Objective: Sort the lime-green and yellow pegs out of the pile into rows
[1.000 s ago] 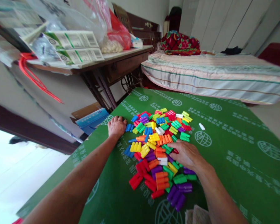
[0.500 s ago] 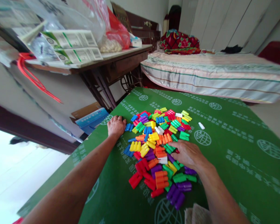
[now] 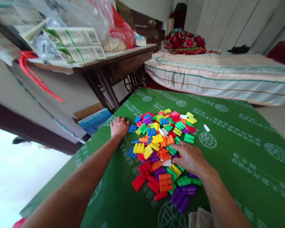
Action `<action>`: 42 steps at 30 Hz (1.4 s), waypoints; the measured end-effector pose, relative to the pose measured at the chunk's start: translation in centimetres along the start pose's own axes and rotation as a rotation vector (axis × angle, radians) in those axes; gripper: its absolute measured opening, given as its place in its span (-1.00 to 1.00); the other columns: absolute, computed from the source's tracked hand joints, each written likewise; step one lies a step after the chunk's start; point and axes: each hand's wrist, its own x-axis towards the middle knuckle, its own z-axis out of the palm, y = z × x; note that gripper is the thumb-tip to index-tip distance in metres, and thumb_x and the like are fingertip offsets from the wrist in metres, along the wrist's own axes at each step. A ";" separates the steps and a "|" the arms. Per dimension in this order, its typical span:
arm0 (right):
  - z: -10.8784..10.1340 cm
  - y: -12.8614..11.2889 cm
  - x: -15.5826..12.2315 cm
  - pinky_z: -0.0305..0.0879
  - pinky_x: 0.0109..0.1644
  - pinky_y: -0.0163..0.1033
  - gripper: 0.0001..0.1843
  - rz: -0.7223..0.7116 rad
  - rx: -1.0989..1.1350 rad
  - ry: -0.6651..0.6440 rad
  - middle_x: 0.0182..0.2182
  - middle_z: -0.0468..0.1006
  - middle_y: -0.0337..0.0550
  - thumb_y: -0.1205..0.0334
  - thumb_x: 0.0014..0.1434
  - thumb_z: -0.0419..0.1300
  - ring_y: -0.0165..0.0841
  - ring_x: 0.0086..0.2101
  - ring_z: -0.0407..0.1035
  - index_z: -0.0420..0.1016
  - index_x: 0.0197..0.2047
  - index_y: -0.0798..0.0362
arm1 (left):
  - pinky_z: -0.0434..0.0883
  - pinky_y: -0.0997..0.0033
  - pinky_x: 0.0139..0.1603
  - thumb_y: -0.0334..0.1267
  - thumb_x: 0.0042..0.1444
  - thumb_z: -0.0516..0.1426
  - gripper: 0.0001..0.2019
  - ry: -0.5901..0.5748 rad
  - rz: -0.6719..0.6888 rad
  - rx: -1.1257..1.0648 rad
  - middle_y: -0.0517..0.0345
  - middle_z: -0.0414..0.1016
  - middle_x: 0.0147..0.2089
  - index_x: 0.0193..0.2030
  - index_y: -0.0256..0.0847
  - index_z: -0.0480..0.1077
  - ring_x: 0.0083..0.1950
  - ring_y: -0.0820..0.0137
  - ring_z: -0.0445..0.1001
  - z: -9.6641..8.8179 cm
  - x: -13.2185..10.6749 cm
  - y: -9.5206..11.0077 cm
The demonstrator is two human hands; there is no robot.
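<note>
A heap of several small plastic pieces [image 3: 161, 148] in red, orange, yellow, green, blue, purple and white lies on a green printed table cover [image 3: 232, 158]. My left hand [image 3: 119, 127] rests palm down at the heap's left edge, fingers curled, beside blue pieces [image 3: 132, 128]. My right hand [image 3: 188, 156] lies on top of the heap's right side, fingers bent over the pieces; what is under them is hidden. One white piece [image 3: 206, 128] lies apart to the right.
A wooden side table [image 3: 114, 61] with boxes and plastic bags stands at the left. A bed [image 3: 218, 76] with a striped cover runs behind the green table. A blue box [image 3: 95, 117] sits on the floor by the table's left edge.
My right hand has slid slightly left and forward over the heap, covering a red piece. The left hand has stayed put.
</note>
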 end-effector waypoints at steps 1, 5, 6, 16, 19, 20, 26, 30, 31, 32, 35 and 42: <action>0.0 0.0 0.0 0.17 -0.14 -0.22 -0.62 0.003 -0.004 -0.005 -0.17 0.47 -0.08 0.14 0.05 0.18 -0.21 -0.12 0.37 0.46 -0.02 -0.06 | 0.17 0.03 0.19 -0.07 0.20 -0.15 -0.55 0.000 -0.001 -0.002 -0.16 0.29 0.21 0.06 -0.24 0.34 0.26 0.07 0.17 0.0 0.0 0.0; 0.1 -0.1 0.0 0.18 -0.10 -0.20 -0.59 -0.007 -0.026 0.002 -0.15 0.49 -0.06 0.17 0.04 0.16 -0.20 -0.10 0.37 0.46 0.00 -0.05 | 0.16 0.02 0.19 -0.07 0.20 -0.14 -0.56 0.001 -0.001 -0.009 -0.16 0.29 0.22 0.07 -0.22 0.34 0.27 0.07 0.17 -0.1 0.0 0.1; 0.1 -0.2 0.0 0.18 -0.09 -0.19 -0.58 -0.015 -0.033 0.009 -0.14 0.49 -0.05 0.17 0.04 0.15 -0.19 -0.09 0.36 0.46 0.01 -0.04 | 0.16 0.03 0.20 -0.07 0.20 -0.14 -0.56 -0.001 -0.002 -0.010 -0.16 0.29 0.22 0.08 -0.22 0.34 0.27 0.08 0.17 -0.1 0.0 0.1; 0.3 -0.3 0.0 0.20 -0.09 -0.19 -0.60 -0.025 -0.064 0.036 -0.13 0.50 -0.03 0.16 0.00 0.16 -0.17 -0.09 0.35 0.48 -0.05 0.01 | 0.17 0.04 0.19 -0.08 0.20 -0.14 -0.56 0.008 -0.002 -0.004 -0.15 0.29 0.21 0.06 -0.22 0.35 0.26 0.08 0.18 -0.1 -0.1 0.1; 0.3 -0.3 0.0 0.20 -0.09 -0.19 -0.64 -0.043 -0.077 0.051 -0.16 0.52 -0.04 0.18 0.02 0.15 -0.18 -0.11 0.36 0.49 -0.08 0.02 | 0.17 0.02 0.19 -0.07 0.20 -0.15 -0.56 0.006 0.000 0.003 -0.15 0.30 0.21 0.06 -0.21 0.35 0.26 0.08 0.18 0.0 0.0 0.1; 0.3 -0.3 0.0 0.21 -0.09 -0.19 -0.65 -0.049 -0.078 0.056 -0.18 0.53 -0.04 0.19 0.02 0.14 -0.18 -0.11 0.36 0.49 -0.09 0.02 | 0.17 0.02 0.19 -0.07 0.20 -0.15 -0.56 0.006 0.002 0.005 -0.15 0.30 0.21 0.05 -0.21 0.35 0.26 0.07 0.18 0.1 0.0 0.1; 1.1 -0.2 0.5 0.18 0.00 -0.20 -0.67 -0.061 -0.076 0.093 -0.18 0.57 -0.04 0.31 0.05 0.07 -0.19 -0.08 0.36 0.49 -0.11 0.06 | 0.17 0.03 0.19 -0.07 0.19 -0.14 -0.56 0.002 0.002 -0.002 -0.16 0.29 0.21 0.04 -0.23 0.35 0.26 0.06 0.18 0.0 0.0 0.1; 1.6 -0.2 0.9 0.20 -0.03 -0.17 -0.59 -0.025 -0.067 0.096 -0.10 0.53 0.03 0.27 0.05 0.06 -0.17 -0.08 0.37 0.46 -0.01 0.07 | 0.16 0.04 0.20 -0.07 0.19 -0.14 -0.56 -0.001 -0.003 -0.001 -0.15 0.28 0.22 0.06 -0.22 0.34 0.27 0.08 0.17 -0.1 -0.1 0.2; 1.6 -0.2 0.9 0.21 -0.05 -0.16 -0.57 -0.012 -0.063 0.091 -0.09 0.53 0.04 0.27 0.05 0.06 -0.17 -0.09 0.38 0.45 0.01 0.06 | 0.16 0.04 0.20 -0.07 0.20 -0.14 -0.56 -0.001 -0.005 -0.002 -0.15 0.28 0.23 0.06 -0.21 0.34 0.28 0.08 0.16 -0.1 -0.1 0.2; 1.6 -0.1 0.9 0.21 -0.07 -0.16 -0.55 -0.006 -0.056 0.086 -0.09 0.52 0.04 0.27 0.04 0.05 -0.17 -0.10 0.39 0.44 0.03 0.05 | 0.16 0.04 0.21 -0.07 0.19 -0.14 -0.56 -0.001 -0.006 -0.003 -0.15 0.27 0.23 0.07 -0.21 0.34 0.28 0.08 0.16 -0.1 -0.1 0.2; 1.4 -0.1 0.8 0.22 -0.11 -0.19 -0.53 -0.015 -0.021 0.100 -0.12 0.53 0.02 0.27 0.02 0.05 -0.20 -0.14 0.41 0.45 0.03 0.05 | 0.15 0.04 0.21 -0.07 0.19 -0.15 -0.55 -0.001 -0.007 -0.007 -0.16 0.27 0.23 0.07 -0.22 0.34 0.28 0.07 0.16 -0.1 -0.1 0.1; 1.7 1.2 1.1 0.17 -0.35 -0.33 -0.53 -0.046 0.286 0.145 -0.39 0.57 -0.19 0.25 0.04 0.07 -0.37 -0.43 0.35 0.48 0.04 0.04 | 0.14 0.04 0.21 -0.07 0.19 -0.14 -0.56 -0.001 -0.009 -0.010 -0.13 0.28 0.23 0.08 -0.18 0.33 0.28 0.09 0.16 -0.1 -0.1 0.2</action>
